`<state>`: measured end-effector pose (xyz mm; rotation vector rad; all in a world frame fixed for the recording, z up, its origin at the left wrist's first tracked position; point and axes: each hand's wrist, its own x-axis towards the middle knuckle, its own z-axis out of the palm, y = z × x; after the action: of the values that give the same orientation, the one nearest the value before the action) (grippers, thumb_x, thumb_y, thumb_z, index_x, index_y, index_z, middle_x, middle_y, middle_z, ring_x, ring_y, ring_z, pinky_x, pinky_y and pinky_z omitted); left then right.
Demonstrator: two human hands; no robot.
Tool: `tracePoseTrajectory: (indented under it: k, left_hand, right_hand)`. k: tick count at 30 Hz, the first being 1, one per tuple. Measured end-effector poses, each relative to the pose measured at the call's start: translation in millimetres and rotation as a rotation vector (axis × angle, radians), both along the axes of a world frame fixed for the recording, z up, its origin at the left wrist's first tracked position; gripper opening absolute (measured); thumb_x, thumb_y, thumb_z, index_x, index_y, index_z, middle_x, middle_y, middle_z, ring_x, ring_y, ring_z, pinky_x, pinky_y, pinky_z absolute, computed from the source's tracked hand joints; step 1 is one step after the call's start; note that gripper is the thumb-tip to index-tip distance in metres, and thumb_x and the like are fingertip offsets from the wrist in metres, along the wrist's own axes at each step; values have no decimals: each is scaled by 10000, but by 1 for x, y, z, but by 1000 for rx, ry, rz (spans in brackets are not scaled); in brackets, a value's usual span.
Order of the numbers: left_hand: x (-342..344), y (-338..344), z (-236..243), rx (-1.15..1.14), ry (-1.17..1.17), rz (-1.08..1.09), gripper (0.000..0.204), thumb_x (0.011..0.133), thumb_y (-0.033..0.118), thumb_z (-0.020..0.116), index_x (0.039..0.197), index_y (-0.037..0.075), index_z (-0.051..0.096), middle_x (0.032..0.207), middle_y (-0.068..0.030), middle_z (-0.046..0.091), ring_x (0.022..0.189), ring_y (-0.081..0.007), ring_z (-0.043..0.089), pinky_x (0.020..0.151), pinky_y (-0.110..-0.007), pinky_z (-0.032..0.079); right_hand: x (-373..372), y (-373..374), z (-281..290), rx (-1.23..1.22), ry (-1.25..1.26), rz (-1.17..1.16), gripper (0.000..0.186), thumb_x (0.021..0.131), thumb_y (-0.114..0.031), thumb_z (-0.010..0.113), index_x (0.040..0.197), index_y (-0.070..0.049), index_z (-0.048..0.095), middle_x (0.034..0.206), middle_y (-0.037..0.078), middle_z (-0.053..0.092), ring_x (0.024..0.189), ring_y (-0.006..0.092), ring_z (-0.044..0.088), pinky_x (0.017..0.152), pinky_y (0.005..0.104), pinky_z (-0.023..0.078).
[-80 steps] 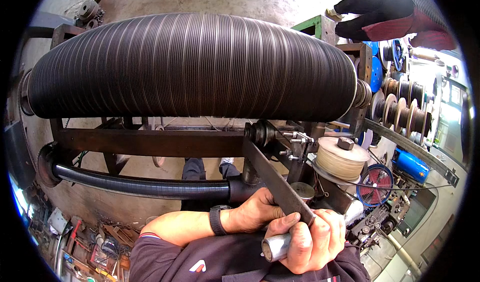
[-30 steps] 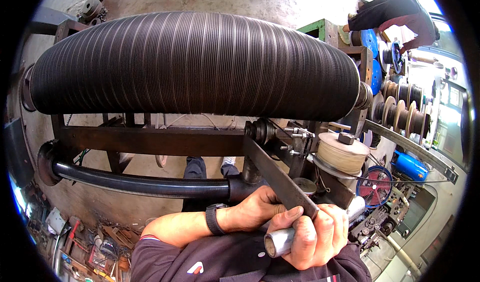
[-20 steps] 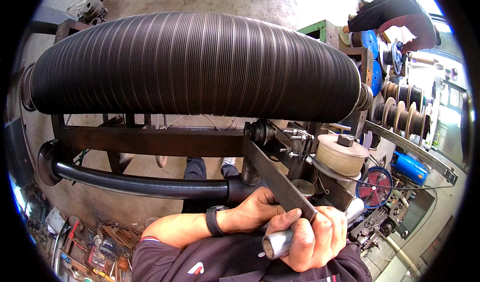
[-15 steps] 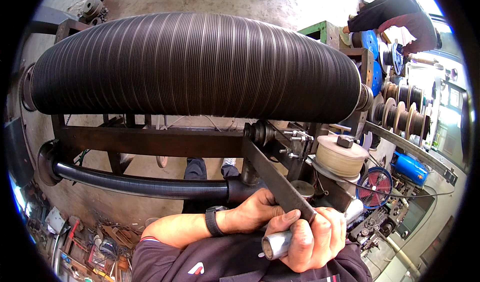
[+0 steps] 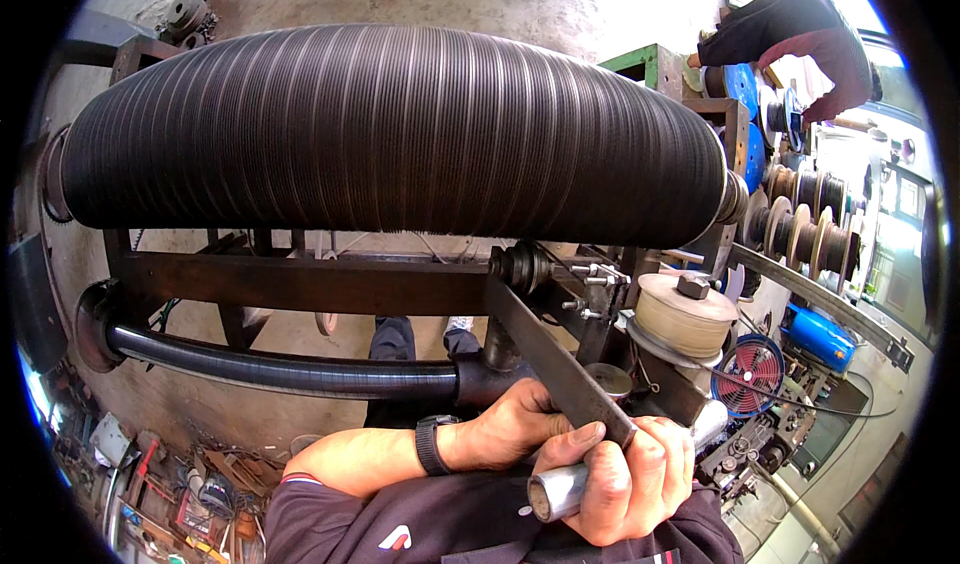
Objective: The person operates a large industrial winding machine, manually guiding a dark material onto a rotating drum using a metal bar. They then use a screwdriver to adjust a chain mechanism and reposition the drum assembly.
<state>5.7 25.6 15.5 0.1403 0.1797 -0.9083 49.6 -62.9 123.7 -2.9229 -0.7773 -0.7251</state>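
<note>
A large dark roller (image 5: 400,134) wound with close, ridged strand spans the machine frame. Below it runs a shiny black shaft (image 5: 285,364). A flat steel bar (image 5: 545,344) slopes from a pulley block (image 5: 522,264) down to my hands. My right hand (image 5: 630,479) is closed round a grey metal pipe (image 5: 563,491), its thumb against the bar's lower end. My left hand (image 5: 505,429) is closed beside and partly behind the bar; what its fingers hold is hidden. A pale spool (image 5: 680,319) with a bolt on top sits to the right.
A co-worker (image 5: 770,24) bends over at upper right near blue reels (image 5: 740,89). Cable spools (image 5: 800,229), a blue tank (image 5: 820,336) and a fan (image 5: 745,379) stand at the right. Scrap and tools (image 5: 200,494) lie lower left, and a steel beam (image 5: 310,279) crosses the frame.
The co-worker has moved from standing at upper right to bending over by the reels, and has shifted slightly since. My hands, bar and pipe have barely moved.
</note>
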Motion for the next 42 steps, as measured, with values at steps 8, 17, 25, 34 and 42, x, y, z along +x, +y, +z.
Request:
tracePoseTrajectory:
  k: [8, 17, 25, 34, 42]
  left_hand:
    - [-3, 2, 0, -2, 13, -1, 213, 989, 106, 652, 1171, 5, 693, 1127, -55, 728, 1040, -112, 641, 937, -291, 517]
    - [-9, 8, -2, 76, -51, -8, 278, 986, 207, 687, 1173, 1, 679, 1126, -54, 723, 1054, -116, 633, 955, -299, 510]
    - [-4, 13, 1, 91, -87, -13, 278, 982, 203, 690, 1162, -9, 694, 1124, -66, 732, 1042, -111, 634, 934, -294, 517]
    - [-6, 14, -1, 62, -21, -22, 238, 980, 155, 679, 1155, -3, 708, 1116, -53, 736, 1026, -101, 639, 919, -288, 521]
    - [-5, 19, 3, 122, -100, 6, 225, 973, 149, 687, 1141, 2, 716, 1112, -44, 737, 1029, -98, 637, 924, -289, 520]
  right_hand:
    - [1, 2, -2, 11, -24, 10, 124, 776, -4, 639, 737, 4, 521, 585, 147, 514, 475, 282, 537, 452, 388, 443]
    - [-2, 11, -4, -1, -42, -22, 146, 785, -1, 635, 726, -6, 502, 584, 144, 504, 475, 294, 533, 456, 397, 452]
    - [-1, 15, -5, 0, -74, -23, 164, 784, -12, 644, 709, -8, 498, 572, 140, 495, 472, 295, 525, 456, 393, 450]
    - [-3, 17, -2, -3, -37, -30, 154, 796, -6, 642, 718, -5, 509, 582, 138, 504, 478, 289, 537, 462, 399, 459]
    - [-4, 21, -2, 6, -22, -38, 156, 795, 2, 638, 724, -5, 500, 591, 141, 508, 487, 293, 539, 464, 401, 462]
